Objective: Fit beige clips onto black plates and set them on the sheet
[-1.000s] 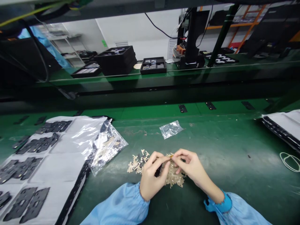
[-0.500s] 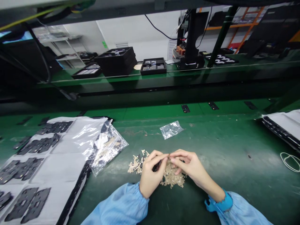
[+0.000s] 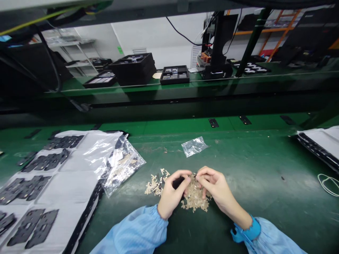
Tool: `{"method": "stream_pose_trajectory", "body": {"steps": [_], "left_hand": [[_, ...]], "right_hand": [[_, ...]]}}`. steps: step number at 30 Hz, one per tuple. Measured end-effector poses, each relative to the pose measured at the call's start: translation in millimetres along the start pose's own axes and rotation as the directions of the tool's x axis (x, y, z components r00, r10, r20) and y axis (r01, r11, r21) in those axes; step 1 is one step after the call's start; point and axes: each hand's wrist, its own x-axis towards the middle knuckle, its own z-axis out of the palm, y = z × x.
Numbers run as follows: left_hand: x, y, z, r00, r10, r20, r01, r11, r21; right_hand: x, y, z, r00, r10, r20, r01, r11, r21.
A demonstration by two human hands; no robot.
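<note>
My left hand (image 3: 172, 194) is closed, thumb and fingertips drawn together at the upper edge of a pile of small beige pieces (image 3: 196, 201). Facing it, my right hand (image 3: 213, 184) pinches over the same pile, its fingertips a short gap from the left ones. Whatever lies between either set of fingertips is too small to make out. Left of my left hand is a second heap of beige pieces (image 3: 153, 186), mixed with a few dark ones. A clear bag (image 3: 124, 165) with similar pieces inside rests farther left, partly over the tray edge.
A white-lined tray (image 3: 71, 187) of flat black parts (image 3: 42, 227) occupies the left side. A small clear bag (image 3: 194, 146) lies beyond my hands. Black plates (image 3: 213, 122) lie on the green strip behind. At right are another tray (image 3: 321, 141) and a pale loop (image 3: 328, 184).
My fingertips have drawn apart; before, they met above the pile. The right hand has shifted slightly right. The view has shifted a little.
</note>
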Motion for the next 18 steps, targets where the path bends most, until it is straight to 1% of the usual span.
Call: {"method": "stream_pose_trajectory", "body": {"steps": [3,4,6,8,11,13,18], "left_hand": [[2,1,-4,0.992,-0.052,-0.114,0.032,0.985,-0.171],[3,1,-6,0.986,-0.074,-0.147,0.043,0.978,-0.204],[6,3,-10,0.974,-0.1,-0.201,0.055,0.974,-0.218],[9,5,-14,0.967,-0.083,-0.242,0.04,0.983,-0.178],[12,6,-16,0.957,-0.017,-0.29,-0.002,0.998,-0.064],[13,7,-17,0.954,0.002,-0.301,-0.005,1.0,-0.008],[11,6,-14,0.948,0.023,-0.318,-0.008,0.999,0.05]], "right_hand": [[-2,-4,1,0.999,-0.027,-0.039,0.027,1.0,0.01],[-2,-5,1,0.999,-0.015,-0.036,0.016,1.0,0.017],[-4,-8,1,1.0,0.017,-0.013,-0.017,0.999,0.044],[-5,-11,2,0.998,0.052,0.027,-0.054,0.996,0.076],[-7,-13,4,0.991,0.106,0.087,-0.113,0.99,0.086],[-7,-13,5,0.983,0.139,0.117,-0.147,0.987,0.062],[-7,-11,5,0.975,0.173,0.141,-0.173,0.985,-0.012]]}}
